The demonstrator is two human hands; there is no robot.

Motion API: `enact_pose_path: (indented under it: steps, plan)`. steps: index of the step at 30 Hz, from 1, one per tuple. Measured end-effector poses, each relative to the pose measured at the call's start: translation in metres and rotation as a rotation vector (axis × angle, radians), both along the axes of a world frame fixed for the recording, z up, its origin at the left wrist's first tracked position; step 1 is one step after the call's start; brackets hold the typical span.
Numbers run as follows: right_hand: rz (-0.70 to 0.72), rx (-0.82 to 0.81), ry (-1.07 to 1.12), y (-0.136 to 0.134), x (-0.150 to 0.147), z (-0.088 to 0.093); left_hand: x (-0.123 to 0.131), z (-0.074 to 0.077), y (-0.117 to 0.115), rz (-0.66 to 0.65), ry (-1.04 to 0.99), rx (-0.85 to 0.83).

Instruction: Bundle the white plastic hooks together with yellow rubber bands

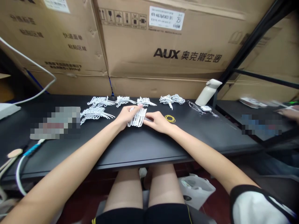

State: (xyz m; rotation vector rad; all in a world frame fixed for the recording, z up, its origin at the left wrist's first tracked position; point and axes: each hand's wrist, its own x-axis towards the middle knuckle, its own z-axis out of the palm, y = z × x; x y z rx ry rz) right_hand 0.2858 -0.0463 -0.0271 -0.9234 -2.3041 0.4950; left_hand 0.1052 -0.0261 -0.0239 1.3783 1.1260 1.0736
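A bundle of white wire hooks [138, 117], lined up side by side, is raised over the black table [140, 146]. My left hand [126, 115] grips its left side, thumb across the top. At its right side my right hand [157, 121] is closed, with fingers pinching thin ends that stick out of the bundle; the fingertips are partly hidden. Behind my hands lie more hook bundles, among them one at the back left [99, 101], one nearer [95, 114] and a looser pile [172, 99]. Yellow rubber bands [170, 118] lie just right of my right hand.
A white bottle [206, 93], glasses [195, 106] and a small white case [206, 108] stand at the back right. Large cardboard boxes [163, 40] wall off the back. At left, a blurred-out flat object [56, 123] has a white cable. Another person's hand [289, 112] is at far right.
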Motion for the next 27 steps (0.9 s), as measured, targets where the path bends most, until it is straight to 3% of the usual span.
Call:
enact_pose_path:
  steps: [8, 18, 27]
  plan:
    - [-0.019, 0.010, -0.032, 0.001, 0.000, -0.003, 0.000, 0.002, -0.005, -0.016, 0.151, 0.171]
    - [-0.024, 0.044, -0.010, 0.003, 0.000, -0.005, -0.001, -0.002, -0.001, 0.010, 0.049, 0.100]
    - [-0.090, 0.110, -0.045, 0.009, -0.001, -0.012, 0.003, 0.004, -0.008, 0.004, 0.185, 0.193]
